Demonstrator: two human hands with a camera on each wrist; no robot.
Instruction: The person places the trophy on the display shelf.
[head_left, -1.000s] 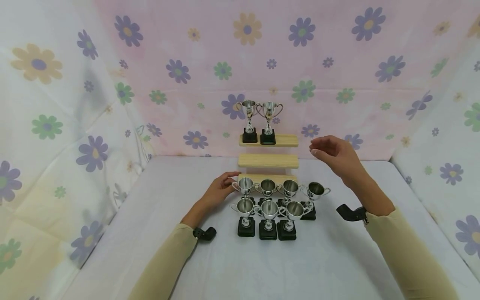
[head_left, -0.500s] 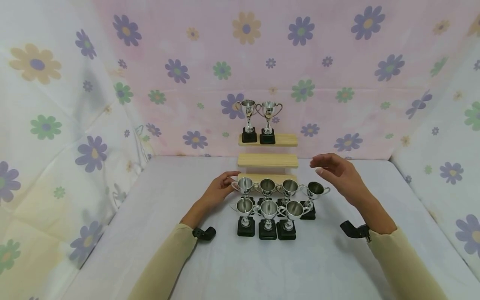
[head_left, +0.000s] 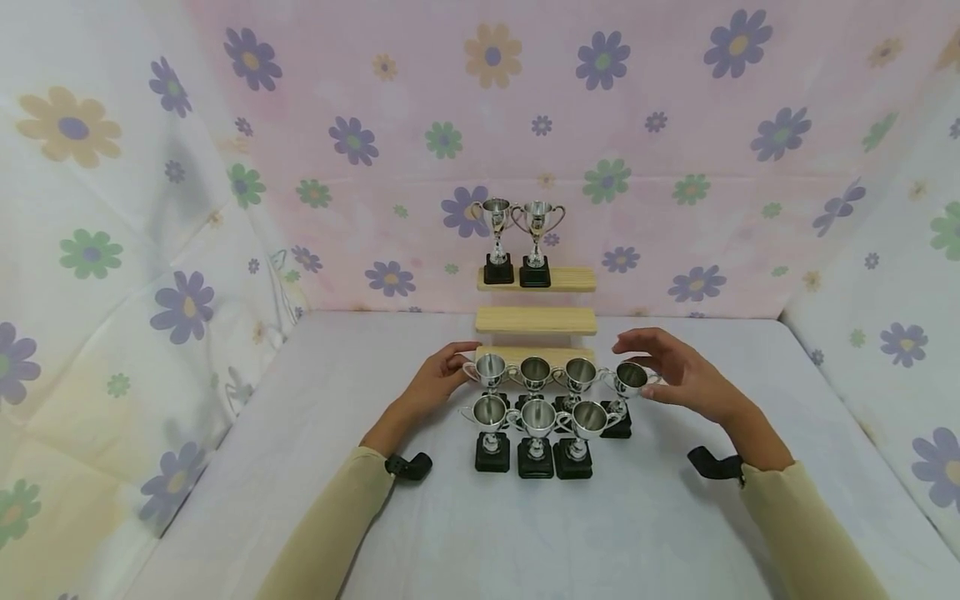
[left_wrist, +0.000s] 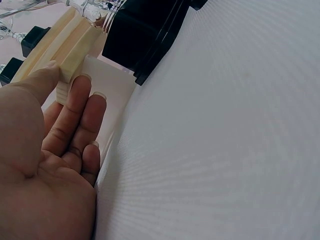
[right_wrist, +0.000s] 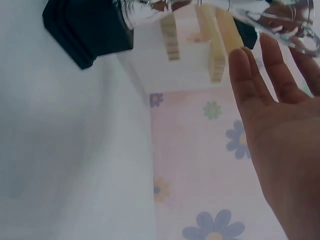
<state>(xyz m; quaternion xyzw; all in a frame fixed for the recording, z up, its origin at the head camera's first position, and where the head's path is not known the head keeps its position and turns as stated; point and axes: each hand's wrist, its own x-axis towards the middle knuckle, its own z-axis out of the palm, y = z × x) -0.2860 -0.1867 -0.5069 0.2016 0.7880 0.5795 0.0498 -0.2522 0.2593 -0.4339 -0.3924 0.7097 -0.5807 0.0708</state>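
Observation:
My left hand (head_left: 435, 382) pinches the left end of the lowest wooden shelf (left_wrist: 79, 54), thumb on its top face and fingertips below. Beside that hand stands a silver trophy cup (head_left: 491, 372) with two handles and a black base. My right hand (head_left: 686, 377) is around the rightmost trophy cup (head_left: 630, 377), thumb by its right handle and fingers reaching over behind the bowl, spread and not closed on it. In the right wrist view this cup's black base (right_wrist: 92, 31) stands on the white cloth, and the fingers (right_wrist: 280, 70) are extended near the bowl.
Two more trophies (head_left: 537, 242) stand upright on the top shelf (head_left: 576, 280), at its left. The middle shelf (head_left: 536, 321) is bare wood. Several trophies, such as the front one (head_left: 537, 419), stand in two close rows before the shelves. Flowered cloth (head_left: 420, 75) hangs behind.
My right hand has come down from beside the top shelf to the rightmost trophy on the table. The left hand has kept its hold on the lowest shelf.

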